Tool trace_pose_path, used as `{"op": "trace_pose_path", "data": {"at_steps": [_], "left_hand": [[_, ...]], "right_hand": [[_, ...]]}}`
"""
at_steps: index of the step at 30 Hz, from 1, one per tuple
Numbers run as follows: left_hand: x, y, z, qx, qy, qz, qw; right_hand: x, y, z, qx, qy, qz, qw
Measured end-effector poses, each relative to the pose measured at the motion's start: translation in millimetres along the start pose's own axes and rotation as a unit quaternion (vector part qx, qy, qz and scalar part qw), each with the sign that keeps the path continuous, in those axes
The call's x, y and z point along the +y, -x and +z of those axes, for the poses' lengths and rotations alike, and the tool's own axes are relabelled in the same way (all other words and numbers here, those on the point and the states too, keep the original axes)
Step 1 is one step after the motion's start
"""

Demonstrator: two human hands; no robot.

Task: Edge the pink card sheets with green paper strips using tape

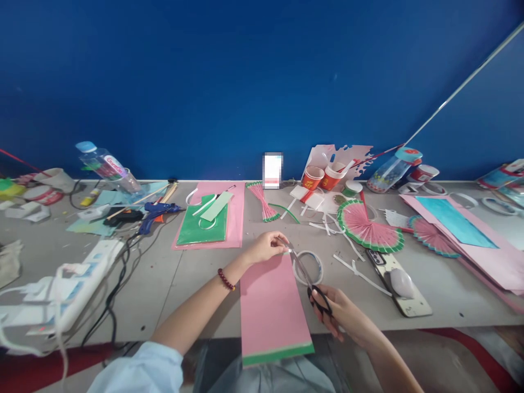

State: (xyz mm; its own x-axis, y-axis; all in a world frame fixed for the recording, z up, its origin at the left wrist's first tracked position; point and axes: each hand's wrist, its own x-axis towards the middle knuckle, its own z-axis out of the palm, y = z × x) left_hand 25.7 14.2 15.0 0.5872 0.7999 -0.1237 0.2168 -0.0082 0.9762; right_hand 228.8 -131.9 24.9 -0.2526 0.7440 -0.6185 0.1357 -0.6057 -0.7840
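Left hand is closed in a pinch on the far right corner of a pink paper sheet, and a dark red bead bracelet is worn on its wrist. Right hand is wrapped around the black handles of a pair of scissors, whose blades are pointed away from the person and reach the pinched corner; whether the blades are parted cannot be told. The pink sheet is laid lengthwise at the near middle of the grey worktop, with its near end hanging over the edge. It is a plain, flat rectangle, finished along the near edge with a white line and a green band. A white tape ring is seen just beside the sheet, under the scissors. Farther back, a folded watermelon paper fan, red paper cups and a green sheet on pink paper are spread out. A blue glue gun and a white power strip are placed to the left.
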Motion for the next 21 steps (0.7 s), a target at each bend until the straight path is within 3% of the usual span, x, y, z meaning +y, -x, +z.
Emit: {"op": "trace_pose_path", "data": {"at_steps": [8, 21], "left_hand": [[2, 0, 0.6, 0.003, 0.015, -0.008, 1.0], [4, 3, -1.9, 0.004, 0.064, -0.001, 0.998]], "right_hand": [[-3, -3, -1, -0.022, -0.016, 0.008, 1.0], [-3, -13, 15, 0.04, -0.006, -0.013, 0.999]]}}
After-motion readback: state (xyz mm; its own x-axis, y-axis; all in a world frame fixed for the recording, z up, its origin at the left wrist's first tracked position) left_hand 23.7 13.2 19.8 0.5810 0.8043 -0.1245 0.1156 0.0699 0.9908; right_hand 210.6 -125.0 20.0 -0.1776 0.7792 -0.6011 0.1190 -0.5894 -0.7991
